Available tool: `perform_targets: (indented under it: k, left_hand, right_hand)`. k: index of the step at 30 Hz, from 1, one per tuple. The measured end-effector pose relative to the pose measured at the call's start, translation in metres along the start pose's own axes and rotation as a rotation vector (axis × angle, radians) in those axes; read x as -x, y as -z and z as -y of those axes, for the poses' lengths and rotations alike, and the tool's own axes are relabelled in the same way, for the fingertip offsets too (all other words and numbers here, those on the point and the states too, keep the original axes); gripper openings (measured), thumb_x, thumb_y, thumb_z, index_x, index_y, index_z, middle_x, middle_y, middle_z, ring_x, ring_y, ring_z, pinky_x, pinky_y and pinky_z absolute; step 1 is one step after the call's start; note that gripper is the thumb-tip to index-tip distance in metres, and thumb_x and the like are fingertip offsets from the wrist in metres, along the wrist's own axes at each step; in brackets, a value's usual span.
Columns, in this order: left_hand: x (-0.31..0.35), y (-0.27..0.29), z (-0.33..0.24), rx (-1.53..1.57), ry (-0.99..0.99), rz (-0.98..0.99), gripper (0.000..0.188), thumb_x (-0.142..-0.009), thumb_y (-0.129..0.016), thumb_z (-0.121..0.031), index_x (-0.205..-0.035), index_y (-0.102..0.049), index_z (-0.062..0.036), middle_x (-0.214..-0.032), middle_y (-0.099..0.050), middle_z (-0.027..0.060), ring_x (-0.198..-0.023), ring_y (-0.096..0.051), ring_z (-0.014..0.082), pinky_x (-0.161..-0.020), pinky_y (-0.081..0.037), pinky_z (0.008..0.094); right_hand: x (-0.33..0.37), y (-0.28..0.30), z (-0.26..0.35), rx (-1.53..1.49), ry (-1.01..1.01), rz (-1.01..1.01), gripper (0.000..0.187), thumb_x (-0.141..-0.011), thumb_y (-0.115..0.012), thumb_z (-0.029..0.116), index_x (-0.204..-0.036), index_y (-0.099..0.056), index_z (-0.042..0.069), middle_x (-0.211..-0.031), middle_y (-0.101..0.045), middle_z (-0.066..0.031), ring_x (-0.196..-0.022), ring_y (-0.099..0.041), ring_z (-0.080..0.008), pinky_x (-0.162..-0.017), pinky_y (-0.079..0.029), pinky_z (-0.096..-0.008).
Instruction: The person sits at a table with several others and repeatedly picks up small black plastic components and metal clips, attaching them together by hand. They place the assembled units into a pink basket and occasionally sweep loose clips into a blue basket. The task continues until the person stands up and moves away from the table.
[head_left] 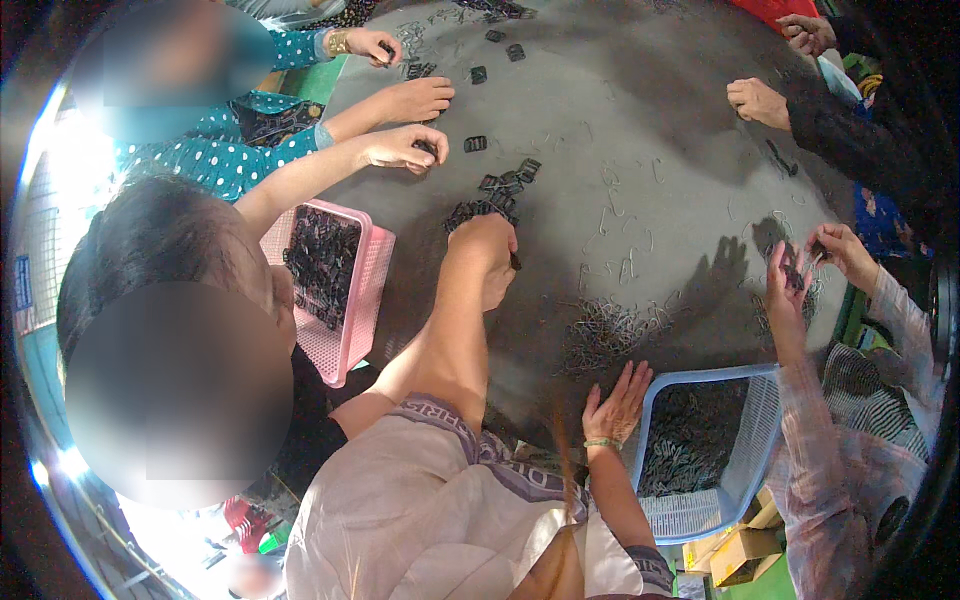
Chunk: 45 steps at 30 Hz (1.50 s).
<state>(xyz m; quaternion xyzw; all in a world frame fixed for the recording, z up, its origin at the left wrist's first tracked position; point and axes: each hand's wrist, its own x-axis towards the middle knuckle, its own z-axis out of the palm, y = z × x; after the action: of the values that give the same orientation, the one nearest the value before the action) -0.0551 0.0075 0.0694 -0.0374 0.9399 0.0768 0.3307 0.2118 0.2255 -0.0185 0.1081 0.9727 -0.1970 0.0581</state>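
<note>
Closest in, low in the frame, the person's pale shirt [430, 510] fills the view and both forearms run up from it onto the grey surface [650, 130]. The left hand [487, 258] sits at the centre of the frame, fingers curled tight into a fist, with a small dark piece [515, 262] peeping out at the fingertips; it rests right at the lower end of a trail of dark clips [505, 185]. The right hand [615, 402] lies flat at the surface's near edge, fingers spread and holding nothing, just beside the blue basket [700, 375] and below a heap of thin wire bits [605, 330]. By the look of it, this is the picking-and-gathering step, one clip in hand. A further pick from that trail calls for a fine pinch, since the clips lie touching. A pink basket [375, 290] sits at the left, and co-workers' hands [405, 148] work along the rim.
</note>
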Motion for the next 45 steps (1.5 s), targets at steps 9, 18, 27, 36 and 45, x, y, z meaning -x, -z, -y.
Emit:
perform_targets:
  k: [9,18,27,36,45]
  left_hand:
    - [-0.014,0.024,0.024,0.121,-0.041,0.155,0.024,-0.066,-0.073,-0.017,-0.089,-0.074,-0.0125,-0.085,-0.070,0.0126,-0.079,-0.067,0.0269,-0.073,-0.052,0.0352]
    - [-0.158,-0.008,-0.064,0.276,-0.174,-0.661,0.079,-0.085,-0.054,-0.054,-0.144,-0.026,-0.0097,-0.150,-0.018,0.0223,-0.140,-0.013,0.0363,-0.112,-0.013,0.0489]
    - [-0.207,-0.015,-0.128,-0.133,-1.005,-0.772,0.061,-0.090,-0.043,-0.053,-0.139,-0.039,-0.0166,-0.145,-0.035,0.0098,-0.137,-0.025,0.0292,-0.111,-0.019,0.0507]
    - [-0.116,-0.061,-0.130,0.323,-1.592,-0.296,0.036,-0.084,-0.063,-0.029,-0.116,-0.061,-0.0121,-0.127,-0.056,0.0056,-0.118,-0.052,0.0266,-0.100,-0.041,0.0415]
    - [-0.258,0.033,-0.117,-0.080,-0.557,-0.817,0.066,-0.090,-0.048,-0.047,-0.138,-0.037,-0.0036,-0.147,-0.028,0.0183,-0.138,-0.023,0.0341,-0.112,-0.018,0.0477]
  right_hand:
    - [-0.001,-0.002,0.000,-0.074,0.020,0.010,0.068,-0.085,-0.057,0.027,-0.140,-0.027,0.000,-0.149,-0.018,-0.0223,-0.137,-0.018,-0.0411,-0.112,-0.022,-0.0478]
    - [0.001,-0.001,-0.002,0.031,0.022,0.006,0.070,-0.085,-0.054,0.031,-0.141,-0.024,0.001,-0.148,-0.021,-0.0218,-0.137,-0.017,-0.0411,-0.112,-0.018,-0.0496]
    - [0.003,-0.003,-0.006,-0.031,0.000,0.083,0.074,-0.083,-0.057,0.032,-0.141,-0.024,-0.001,-0.148,-0.017,-0.0244,-0.137,-0.015,-0.0455,-0.112,-0.017,-0.0527]
    - [-0.001,-0.002,-0.004,-0.073,-0.057,0.074,0.072,-0.082,-0.056,0.029,-0.139,-0.028,-0.004,-0.148,-0.020,-0.0239,-0.137,-0.015,-0.0431,-0.113,-0.015,-0.0506]
    - [0.005,-0.008,-0.011,-0.104,-0.018,0.072,0.074,-0.081,-0.058,0.028,-0.139,-0.027,-0.005,-0.148,-0.016,-0.0250,-0.138,-0.013,-0.0437,-0.113,-0.015,-0.0491]
